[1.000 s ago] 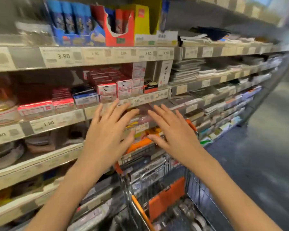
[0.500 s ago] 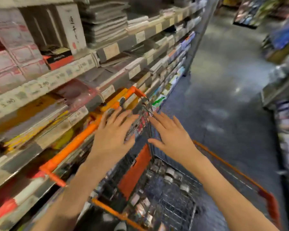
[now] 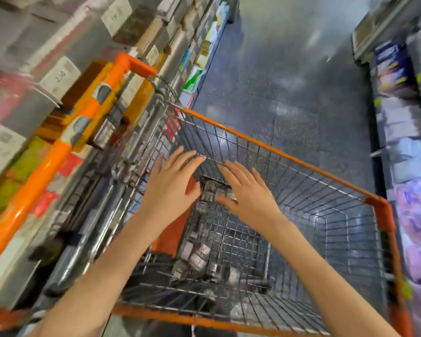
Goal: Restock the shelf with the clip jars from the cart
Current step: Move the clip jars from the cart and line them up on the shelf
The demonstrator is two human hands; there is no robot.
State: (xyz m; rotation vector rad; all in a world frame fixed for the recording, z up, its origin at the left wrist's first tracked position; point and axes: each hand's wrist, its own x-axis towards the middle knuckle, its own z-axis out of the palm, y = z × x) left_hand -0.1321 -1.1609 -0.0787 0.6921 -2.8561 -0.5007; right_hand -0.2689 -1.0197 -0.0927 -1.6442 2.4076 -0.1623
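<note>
So we've swung right off the shelf (image 3: pixel 66 76) and we're now looking straight down into the cart (image 3: pixel 277 152). Our left hand (image 3: pixel 170 188) and right hand (image 3: pixel 248 193) have dropped from shelf height to over the basket, fingers spread and holding nothing. The clip jars (image 3: pixel 199 254) on the cart floor are way more visible now, though blurry.

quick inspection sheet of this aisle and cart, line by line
surface: dark speckled floor, bare where visible
job's things: clip jars lying in the cart; shelf left of the cart
clutter: nothing seen
grippers: left hand and right hand open, fingers spread above the jars, holding nothing
cables: nothing seen
surroundings: blurred packaged goods on the right of the aisle
</note>
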